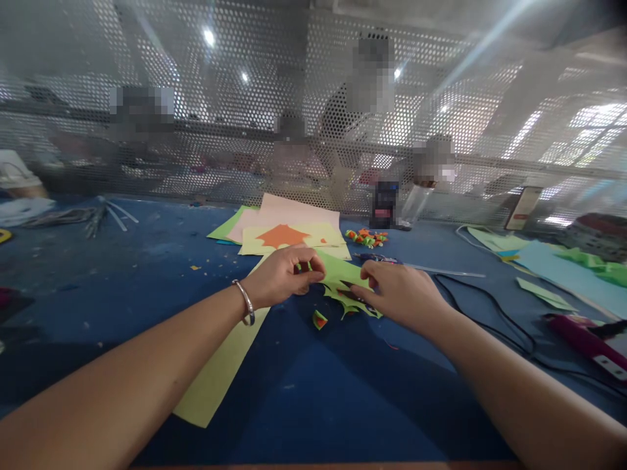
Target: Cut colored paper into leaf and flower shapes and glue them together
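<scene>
My left hand, a silver bracelet on its wrist, is closed in a pinch over the work area. What its fingertips hold, if anything, is too small to make out. My right hand grips a dark tool with two pointed tips, possibly tweezers; its handle is hidden by the fingers. Under and between the hands lies green paper with scalloped, cut edges. Just in front of it sits a small folded green-and-orange paper piece. A long pale yellow-green strip passes beneath my left wrist.
Behind my hands are stacked paper sheets with an orange cut-out, and a pile of small green-and-orange pieces. Black cable and a magenta device lie right. A perforated screen stands behind, people beyond it.
</scene>
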Motion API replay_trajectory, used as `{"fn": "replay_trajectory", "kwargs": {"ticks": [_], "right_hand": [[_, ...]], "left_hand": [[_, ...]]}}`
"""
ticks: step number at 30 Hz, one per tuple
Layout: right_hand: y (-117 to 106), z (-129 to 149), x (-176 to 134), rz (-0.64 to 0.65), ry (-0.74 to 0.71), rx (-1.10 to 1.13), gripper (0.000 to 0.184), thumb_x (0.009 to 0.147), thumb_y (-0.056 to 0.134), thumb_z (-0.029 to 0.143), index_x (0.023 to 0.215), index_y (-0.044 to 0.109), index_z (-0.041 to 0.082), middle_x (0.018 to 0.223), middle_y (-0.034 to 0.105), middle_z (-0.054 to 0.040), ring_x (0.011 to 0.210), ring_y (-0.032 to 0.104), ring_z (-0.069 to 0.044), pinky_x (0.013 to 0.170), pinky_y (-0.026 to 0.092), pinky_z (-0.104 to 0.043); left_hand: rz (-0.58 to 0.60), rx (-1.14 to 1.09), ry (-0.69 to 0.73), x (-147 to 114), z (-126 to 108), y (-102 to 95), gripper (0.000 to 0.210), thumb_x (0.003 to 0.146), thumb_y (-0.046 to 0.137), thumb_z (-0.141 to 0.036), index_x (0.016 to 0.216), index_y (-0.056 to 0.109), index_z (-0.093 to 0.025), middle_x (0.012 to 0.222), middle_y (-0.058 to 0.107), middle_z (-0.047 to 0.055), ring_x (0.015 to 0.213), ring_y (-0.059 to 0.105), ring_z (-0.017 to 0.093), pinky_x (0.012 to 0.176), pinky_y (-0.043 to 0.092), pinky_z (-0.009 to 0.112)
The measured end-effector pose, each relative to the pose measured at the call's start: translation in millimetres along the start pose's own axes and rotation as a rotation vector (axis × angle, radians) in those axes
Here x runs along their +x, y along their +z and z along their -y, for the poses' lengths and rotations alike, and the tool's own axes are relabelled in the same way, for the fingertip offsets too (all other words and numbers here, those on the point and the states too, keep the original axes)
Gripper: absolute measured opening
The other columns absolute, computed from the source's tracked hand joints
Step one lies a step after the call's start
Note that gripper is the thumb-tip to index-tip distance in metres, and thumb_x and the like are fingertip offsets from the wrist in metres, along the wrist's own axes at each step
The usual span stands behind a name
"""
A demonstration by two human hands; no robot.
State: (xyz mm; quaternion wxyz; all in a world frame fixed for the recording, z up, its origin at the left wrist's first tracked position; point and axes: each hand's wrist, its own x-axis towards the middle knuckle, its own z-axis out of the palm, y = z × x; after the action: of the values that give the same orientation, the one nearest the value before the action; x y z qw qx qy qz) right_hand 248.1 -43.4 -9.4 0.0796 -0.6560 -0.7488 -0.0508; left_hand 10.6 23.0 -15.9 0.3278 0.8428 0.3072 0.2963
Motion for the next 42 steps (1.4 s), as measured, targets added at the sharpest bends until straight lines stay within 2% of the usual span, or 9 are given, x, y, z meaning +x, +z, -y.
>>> {"fn": "replay_trajectory", "kwargs": {"ticks": [7,17,20,22,25,27,31,35,42], "right_hand": [[-2,6,-9,-0.226,-0.296,0.469,0.021,0.092,0.065,0.040,0.102,0.067,0.021,0.091,0.073,-0.0040,0.075,0.066,-0.016,0.066,0.047,-0.027],[-3,9,-12,-0.351,-0.415,0.537,0.017,0.099,0.055,0.028,0.093,0.070,0.020,0.085,0.071,-0.0032,0.074,0.064,-0.014,0.070,0.047,-0.026],[-1,8,-12,-0.384,-0.418,0.500,0.018,0.099,0.053,0.027,0.093,0.070,0.021,0.086,0.072,-0.0039,0.076,0.064,-0.016,0.072,0.047,-0.027],[0,7,-12,-0.427,-0.412,0.444,0.019,0.099,0.052,0.027,0.093,0.070,0.022,0.085,0.072,-0.0041,0.074,0.064,-0.016,0.072,0.047,-0.028],[1,6,-12,-0.478,-0.441,0.336,0.021,0.100,0.052,0.028,0.094,0.071,0.021,0.085,0.073,-0.0048,0.075,0.065,-0.017,0.073,0.047,-0.029],[2,6,-12,-0.481,-0.483,0.271,0.023,0.101,0.051,0.028,0.094,0.071,0.021,0.087,0.074,-0.0055,0.077,0.066,-0.017,0.074,0.047,-0.030],[5,10,-12,-0.469,-0.531,0.195,0.026,0.102,0.050,0.029,0.093,0.073,0.020,0.084,0.073,-0.0060,0.076,0.066,-0.017,0.071,0.044,-0.030],[9,14,-11,-0.423,-0.562,0.238,0.025,0.102,0.050,0.028,0.096,0.073,0.020,0.082,0.070,-0.0052,0.073,0.063,-0.016,0.069,0.043,-0.029],[11,16,-9,-0.324,-0.540,0.374,0.019,0.099,0.052,0.024,0.093,0.069,0.018,0.082,0.069,-0.0040,0.072,0.060,-0.014,0.069,0.043,-0.028]], "left_hand": [[-0.029,-0.119,-0.037,1,1,7.8,0.012,0.084,0.068,-0.030,0.081,0.066,-0.018,0.080,0.061,0.002,0.065,0.053,0.010,0.059,0.046,0.022],[-0.043,-0.049,-0.072,2,0,4.6,0.017,0.084,0.070,-0.034,0.082,0.068,-0.017,0.078,0.064,0.003,0.064,0.055,0.011,0.059,0.046,0.023],[-0.096,-0.034,-0.116,1,0,1.2,0.020,0.083,0.071,-0.037,0.083,0.068,-0.018,0.074,0.066,0.002,0.064,0.058,0.013,0.059,0.046,0.023],[-0.042,-0.093,-0.236,-1,-4,-0.5,0.028,0.084,0.070,-0.043,0.076,0.066,-0.017,0.065,0.064,0.001,0.057,0.057,0.012,0.054,0.044,0.023],[0.165,-0.319,-0.440,-5,-16,1.9,0.038,0.086,0.068,-0.051,0.071,0.068,-0.015,0.062,0.067,0.003,0.051,0.057,0.011,0.050,0.043,0.022],[0.177,-0.478,-0.463,-7,-24,6.6,0.034,0.086,0.070,-0.049,0.082,0.074,-0.016,0.078,0.074,0.006,0.059,0.064,0.011,0.056,0.047,0.022],[0.067,-0.627,-0.458,-8,-32,15.6,0.028,0.085,0.074,-0.043,0.092,0.077,-0.016,0.100,0.077,0.009,0.068,0.068,0.010,0.063,0.051,0.023],[-0.002,-0.660,-0.468,-7,-29,18.5,0.023,0.083,0.078,-0.037,0.089,0.077,-0.015,0.090,0.076,0.007,0.065,0.068,0.011,0.060,0.051,0.022],[0.003,-0.647,-0.509,-7,-29,22.0,0.013,0.085,0.075,-0.026,0.080,0.074,-0.014,0.074,0.074,0.004,0.062,0.068,0.011,0.057,0.050,0.021]]}}
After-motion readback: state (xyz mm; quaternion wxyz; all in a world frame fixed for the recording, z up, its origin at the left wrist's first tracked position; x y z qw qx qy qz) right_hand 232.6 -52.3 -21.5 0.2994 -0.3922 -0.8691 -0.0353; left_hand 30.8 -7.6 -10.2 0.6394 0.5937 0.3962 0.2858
